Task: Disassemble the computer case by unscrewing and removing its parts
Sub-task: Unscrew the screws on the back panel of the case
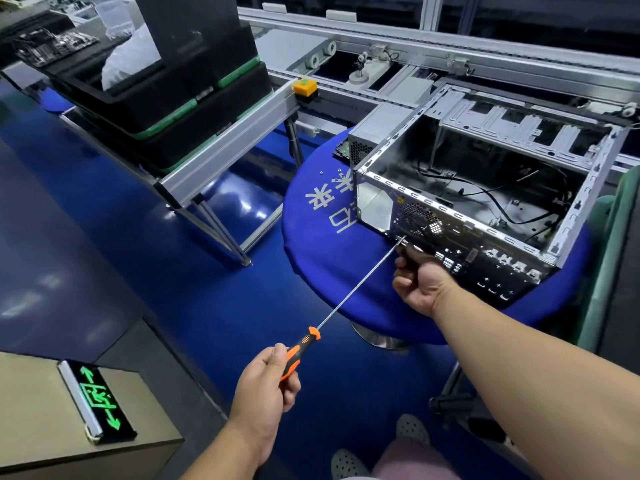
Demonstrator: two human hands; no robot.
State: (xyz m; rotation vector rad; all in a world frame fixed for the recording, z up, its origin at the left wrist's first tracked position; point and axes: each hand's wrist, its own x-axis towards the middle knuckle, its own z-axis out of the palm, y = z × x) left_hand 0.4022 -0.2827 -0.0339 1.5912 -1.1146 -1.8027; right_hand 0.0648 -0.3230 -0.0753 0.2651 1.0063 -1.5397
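Scene: a person at a round blue counter (346, 271), seen from a head camera looking down at both hands.
Computer case: the computer case (467, 188) lies open on the counter, rear panel facing the person, black cables loose inside.
Left hand: the left hand (266, 382) has its grip closed around the orange and black handle of a long screwdriver (360, 289).
Right hand: the right hand (420, 280) is at the rear panel, fingers curled near the screwdriver tip; whether its grip pinches the shaft or a screw, I cannot tell.
Tip: it meets the lower rear panel, just below the round fan grille (419, 221).
Risk, slipping: the shaft is long and held far back, so the tip could probably skid off the screw and jab the right fingers.
Risk, lost screw: a freed screw might roll off the counter edge to the floor; two small loose screws (330, 172) already lie on the cloth.
Hidden: the screw head is covered by the right hand.
Cut off: the case's far right end and the counter's base.
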